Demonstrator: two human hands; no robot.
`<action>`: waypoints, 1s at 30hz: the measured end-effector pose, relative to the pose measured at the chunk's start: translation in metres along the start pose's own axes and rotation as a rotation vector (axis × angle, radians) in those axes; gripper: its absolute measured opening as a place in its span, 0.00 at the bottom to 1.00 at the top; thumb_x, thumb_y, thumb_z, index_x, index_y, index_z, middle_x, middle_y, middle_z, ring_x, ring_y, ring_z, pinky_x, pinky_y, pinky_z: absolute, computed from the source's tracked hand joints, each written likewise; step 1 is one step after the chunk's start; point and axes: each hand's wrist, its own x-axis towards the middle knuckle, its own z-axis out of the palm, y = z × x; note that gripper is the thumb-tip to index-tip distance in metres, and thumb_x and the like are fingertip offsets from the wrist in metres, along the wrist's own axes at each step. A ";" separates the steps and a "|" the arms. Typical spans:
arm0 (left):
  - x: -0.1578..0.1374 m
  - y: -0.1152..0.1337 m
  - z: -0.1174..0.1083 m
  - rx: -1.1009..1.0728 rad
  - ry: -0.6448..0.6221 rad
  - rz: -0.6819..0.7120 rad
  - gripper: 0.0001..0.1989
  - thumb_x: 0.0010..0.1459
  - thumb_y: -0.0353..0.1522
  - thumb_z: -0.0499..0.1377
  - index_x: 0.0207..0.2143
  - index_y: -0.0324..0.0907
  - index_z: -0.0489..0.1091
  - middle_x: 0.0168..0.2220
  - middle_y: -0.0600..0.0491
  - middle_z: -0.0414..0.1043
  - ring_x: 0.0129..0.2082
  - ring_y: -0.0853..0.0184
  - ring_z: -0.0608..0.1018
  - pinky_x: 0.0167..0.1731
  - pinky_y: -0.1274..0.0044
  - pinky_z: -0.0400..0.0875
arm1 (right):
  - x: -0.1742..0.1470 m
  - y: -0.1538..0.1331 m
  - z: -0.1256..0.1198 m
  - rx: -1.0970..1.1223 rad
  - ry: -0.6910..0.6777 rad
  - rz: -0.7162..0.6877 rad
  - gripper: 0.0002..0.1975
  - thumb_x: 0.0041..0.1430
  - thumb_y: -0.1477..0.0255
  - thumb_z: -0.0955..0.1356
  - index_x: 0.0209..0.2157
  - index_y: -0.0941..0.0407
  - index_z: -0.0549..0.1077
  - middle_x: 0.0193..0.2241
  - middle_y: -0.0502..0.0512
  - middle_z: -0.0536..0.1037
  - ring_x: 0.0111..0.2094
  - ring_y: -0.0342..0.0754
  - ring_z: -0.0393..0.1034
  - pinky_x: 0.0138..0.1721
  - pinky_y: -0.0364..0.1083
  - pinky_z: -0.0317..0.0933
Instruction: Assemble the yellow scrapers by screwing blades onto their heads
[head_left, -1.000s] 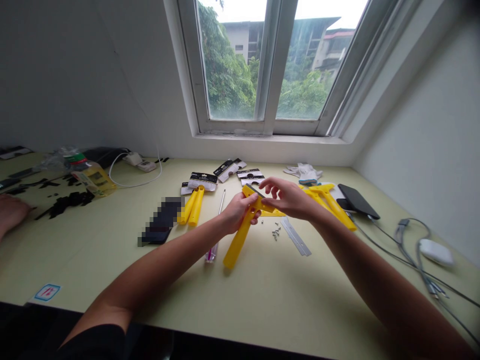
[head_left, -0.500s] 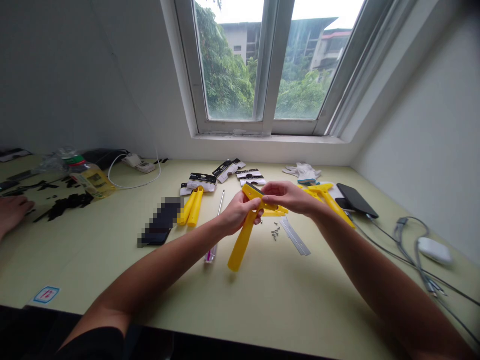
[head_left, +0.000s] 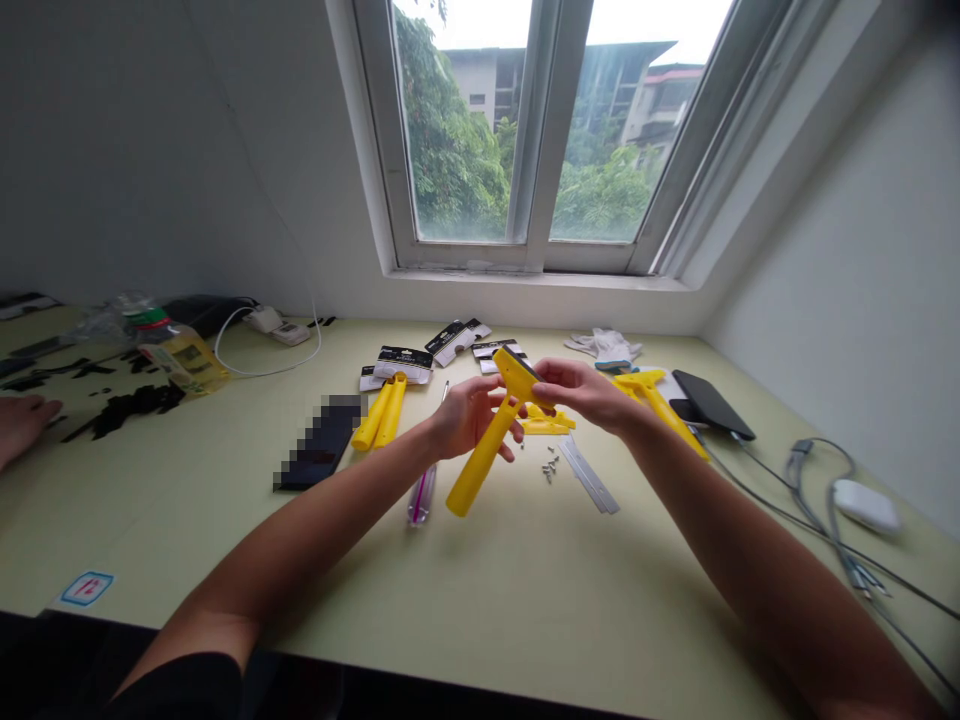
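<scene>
A yellow scraper [head_left: 486, 452] hangs tilted over the table, its handle pointing down toward me and its head up. My right hand [head_left: 579, 388] pinches the right end of the scraper head. My left hand [head_left: 466, 418] is open beside the handle, fingers spread and partly behind it; whether they touch it I cannot tell. Below the hands lie several small screws [head_left: 550, 466], flat metal blades [head_left: 589, 478] and small yellow scraper parts [head_left: 547, 424]. A screwdriver [head_left: 421, 498] with a clear, purple-cored handle lies under my left forearm.
Yellow handles [head_left: 388, 414] and a dark phone [head_left: 321, 446] lie to the left. Packaging cards [head_left: 405, 364] and a glove [head_left: 604, 344] are at the back. More yellow scrapers [head_left: 667, 410], a black device [head_left: 712, 402] and cables [head_left: 817, 500] sit right. Another person's hand [head_left: 26, 425] is far left.
My left fingers have loosened from the scraper head and spread apart. The scraper has turned, its head slanting more and its handle end rising slightly leftward, while my right hand keeps hold.
</scene>
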 end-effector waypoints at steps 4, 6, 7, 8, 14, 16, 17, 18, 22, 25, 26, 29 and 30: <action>-0.001 -0.001 0.003 0.088 0.003 0.047 0.16 0.52 0.37 0.55 0.43 0.41 0.64 0.34 0.49 0.69 0.26 0.61 0.77 0.24 0.65 0.75 | 0.001 0.001 0.001 -0.025 -0.017 0.018 0.16 0.54 0.60 0.71 0.35 0.59 0.71 0.29 0.52 0.75 0.26 0.41 0.65 0.28 0.42 0.60; -0.002 0.001 0.006 0.110 0.012 0.026 0.16 0.53 0.39 0.55 0.42 0.40 0.64 0.33 0.49 0.69 0.23 0.64 0.76 0.19 0.72 0.72 | 0.002 0.002 0.004 -0.016 -0.022 -0.002 0.16 0.55 0.61 0.70 0.36 0.59 0.70 0.29 0.53 0.76 0.28 0.42 0.67 0.29 0.43 0.61; -0.004 0.003 0.007 0.105 0.012 0.014 0.16 0.54 0.41 0.55 0.41 0.39 0.65 0.32 0.49 0.69 0.22 0.65 0.75 0.17 0.76 0.69 | 0.002 0.003 0.005 -0.009 -0.012 -0.022 0.15 0.55 0.61 0.70 0.37 0.58 0.70 0.29 0.54 0.76 0.29 0.43 0.68 0.30 0.43 0.61; -0.005 0.006 0.008 0.091 0.008 0.008 0.17 0.54 0.43 0.54 0.40 0.39 0.65 0.31 0.48 0.69 0.21 0.66 0.75 0.16 0.78 0.67 | 0.003 0.003 0.007 0.001 0.004 -0.047 0.15 0.56 0.61 0.70 0.38 0.58 0.69 0.29 0.54 0.77 0.30 0.44 0.69 0.32 0.44 0.62; -0.011 0.020 0.016 0.080 0.004 0.010 0.18 0.54 0.44 0.54 0.42 0.43 0.63 0.34 0.48 0.72 0.22 0.64 0.76 0.17 0.76 0.67 | 0.003 0.002 0.012 0.013 0.144 -0.175 0.15 0.54 0.61 0.71 0.38 0.55 0.70 0.35 0.53 0.76 0.38 0.48 0.72 0.43 0.49 0.65; -0.010 0.018 0.018 0.116 0.036 0.004 0.16 0.54 0.42 0.57 0.41 0.42 0.63 0.34 0.48 0.73 0.22 0.65 0.76 0.18 0.76 0.67 | 0.003 0.001 0.013 -0.026 0.159 -0.191 0.15 0.53 0.60 0.71 0.38 0.55 0.71 0.35 0.53 0.75 0.38 0.48 0.71 0.42 0.49 0.65; -0.010 0.015 0.019 0.130 0.050 0.012 0.15 0.53 0.40 0.59 0.41 0.42 0.63 0.34 0.48 0.73 0.22 0.65 0.76 0.19 0.77 0.67 | 0.002 0.001 0.014 -0.041 0.148 -0.192 0.15 0.53 0.60 0.71 0.38 0.55 0.72 0.35 0.54 0.75 0.37 0.48 0.71 0.42 0.50 0.66; -0.009 0.013 0.020 0.139 0.061 0.027 0.15 0.52 0.38 0.60 0.40 0.42 0.62 0.34 0.48 0.73 0.22 0.65 0.77 0.19 0.77 0.67 | 0.002 0.001 0.015 -0.051 0.131 -0.195 0.15 0.54 0.60 0.71 0.38 0.55 0.72 0.36 0.54 0.74 0.35 0.47 0.71 0.41 0.50 0.66; -0.009 0.006 0.022 0.134 0.072 0.083 0.16 0.51 0.36 0.64 0.35 0.42 0.59 0.30 0.51 0.71 0.23 0.66 0.76 0.20 0.77 0.67 | 0.001 0.001 0.013 -0.115 0.091 -0.251 0.11 0.54 0.62 0.71 0.35 0.53 0.74 0.49 0.56 0.69 0.43 0.48 0.70 0.47 0.51 0.64; -0.009 0.006 0.021 0.139 0.059 0.100 0.17 0.52 0.38 0.65 0.33 0.43 0.57 0.27 0.54 0.69 0.23 0.67 0.76 0.21 0.78 0.67 | 0.000 0.001 0.008 -0.176 0.062 -0.287 0.09 0.54 0.62 0.71 0.35 0.52 0.75 0.53 0.57 0.67 0.56 0.53 0.61 0.54 0.52 0.59; -0.009 0.005 0.021 0.147 0.054 0.103 0.18 0.52 0.38 0.65 0.34 0.43 0.57 0.26 0.54 0.69 0.23 0.67 0.76 0.21 0.78 0.68 | 0.000 0.002 0.006 -0.186 0.051 -0.288 0.09 0.55 0.62 0.71 0.35 0.52 0.74 0.53 0.57 0.67 0.58 0.53 0.60 0.55 0.53 0.58; -0.008 0.005 0.020 0.181 0.059 0.112 0.20 0.50 0.39 0.66 0.34 0.43 0.57 0.26 0.55 0.69 0.22 0.67 0.75 0.20 0.78 0.68 | 0.000 0.002 0.003 -0.198 0.026 -0.278 0.09 0.55 0.62 0.70 0.35 0.52 0.74 0.54 0.58 0.67 0.58 0.54 0.60 0.55 0.54 0.57; -0.008 0.005 0.020 0.190 0.067 0.119 0.20 0.50 0.39 0.66 0.34 0.43 0.57 0.26 0.54 0.70 0.22 0.67 0.75 0.20 0.78 0.69 | 0.001 0.003 0.003 -0.199 0.021 -0.277 0.09 0.55 0.63 0.70 0.35 0.52 0.75 0.55 0.58 0.67 0.58 0.54 0.60 0.55 0.54 0.57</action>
